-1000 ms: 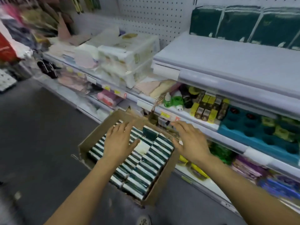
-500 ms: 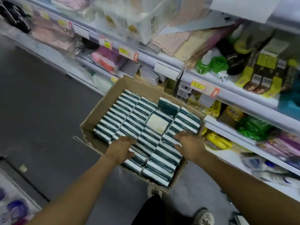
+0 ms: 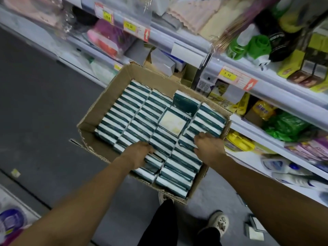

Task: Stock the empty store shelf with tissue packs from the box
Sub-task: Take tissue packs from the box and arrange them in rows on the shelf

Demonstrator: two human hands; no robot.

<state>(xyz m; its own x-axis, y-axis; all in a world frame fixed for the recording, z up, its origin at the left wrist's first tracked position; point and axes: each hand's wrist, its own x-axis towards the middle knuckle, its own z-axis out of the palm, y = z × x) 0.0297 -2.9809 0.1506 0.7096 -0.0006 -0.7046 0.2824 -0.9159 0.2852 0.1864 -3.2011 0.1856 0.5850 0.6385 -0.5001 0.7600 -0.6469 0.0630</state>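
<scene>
Setting: a store aisle with a dark grey floor (image 3: 40, 107); stocked shelves (image 3: 248, 80) run along the right side and carry price tags (image 3: 228, 74).

Shoe: a light shoe (image 3: 219, 223) stands on the floor at the bottom of the view, just beside the box corner.

Left hand: the left hand (image 3: 137, 152) reaches into the near part of the box, fingers curled down into a gap between tissue packs. It appears to be gripping packs in the near rows; the fingertips are hidden.

Right hand: the right hand (image 3: 208, 148) lies on the packs at the right side of the box, fingers curled over their top edges. Judged purpose: both hands bracket a block of packs so that several lift out together.

Tissue packs: the tissue packs (image 3: 134, 110) stand on edge in tight rows, green and white. One pack (image 3: 173, 122) lies flat, face up, near the far right.

Box: the cardboard box (image 3: 99, 110) sits open on the floor, against the shelf base.

Target shelf: not in view.
</scene>
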